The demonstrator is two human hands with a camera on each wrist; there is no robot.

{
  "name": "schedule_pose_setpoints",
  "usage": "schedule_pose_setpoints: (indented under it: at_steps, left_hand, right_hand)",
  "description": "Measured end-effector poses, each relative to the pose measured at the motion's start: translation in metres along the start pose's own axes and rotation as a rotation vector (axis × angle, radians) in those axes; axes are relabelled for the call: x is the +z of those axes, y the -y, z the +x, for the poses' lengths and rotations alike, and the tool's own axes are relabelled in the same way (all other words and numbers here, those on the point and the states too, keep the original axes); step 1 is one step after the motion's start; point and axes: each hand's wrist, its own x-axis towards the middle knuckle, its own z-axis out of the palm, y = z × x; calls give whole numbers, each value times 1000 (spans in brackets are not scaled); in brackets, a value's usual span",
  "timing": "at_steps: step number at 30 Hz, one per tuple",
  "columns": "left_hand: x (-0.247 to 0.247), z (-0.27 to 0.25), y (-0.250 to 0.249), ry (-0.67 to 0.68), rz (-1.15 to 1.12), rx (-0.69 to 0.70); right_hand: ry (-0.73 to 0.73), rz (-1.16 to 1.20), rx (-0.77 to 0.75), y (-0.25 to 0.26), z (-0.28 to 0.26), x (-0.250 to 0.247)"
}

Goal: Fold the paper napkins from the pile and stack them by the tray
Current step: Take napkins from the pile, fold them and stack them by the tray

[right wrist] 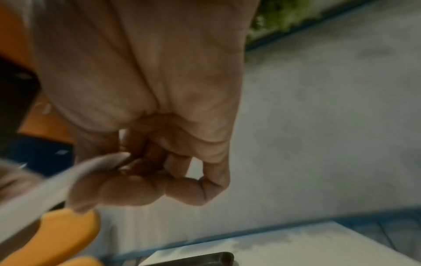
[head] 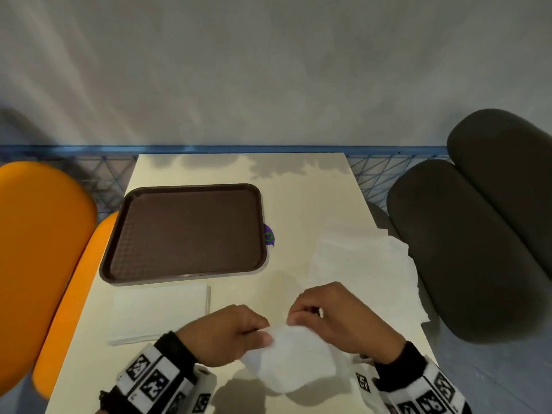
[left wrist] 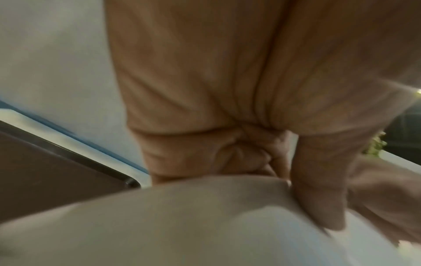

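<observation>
A white paper napkin [head: 294,360] hangs a little above the table's near edge, held by both hands at its top edge. My left hand [head: 230,333] pinches its left part between thumb and curled fingers; the napkin [left wrist: 205,225] fills the lower left wrist view. My right hand [head: 334,315] pinches the right part, and in the right wrist view the napkin [right wrist: 56,181] runs off to the lower left. The pile of loose napkins [head: 367,264] lies at the table's right edge. A stack of folded napkins [head: 158,312] lies in front of the brown tray [head: 185,234].
The tray sits at the left of the cream table [head: 298,204]. A small purple object [head: 268,236] peeks out beside the tray's right rim. Orange seats [head: 38,234] stand left of the table, dark grey cushions [head: 478,234] right. A blue railing [head: 239,149] runs behind.
</observation>
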Motion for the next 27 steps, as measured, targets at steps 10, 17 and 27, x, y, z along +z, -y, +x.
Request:
schedule_pose_setpoints:
  at_steps: [10, 17, 27]
  left_hand:
    - [-44, -36, -12, -21, 101, -48]
    - [-52, -39, -28, -401, -244, -62]
    - [-78, -58, -33, -637, -216, -96]
  right_hand:
    - [163, 84, -2, 38, 15, 15]
    - [-27, 88, -13, 42, 24, 18]
    - [16, -17, 171, -24, -27, 11]
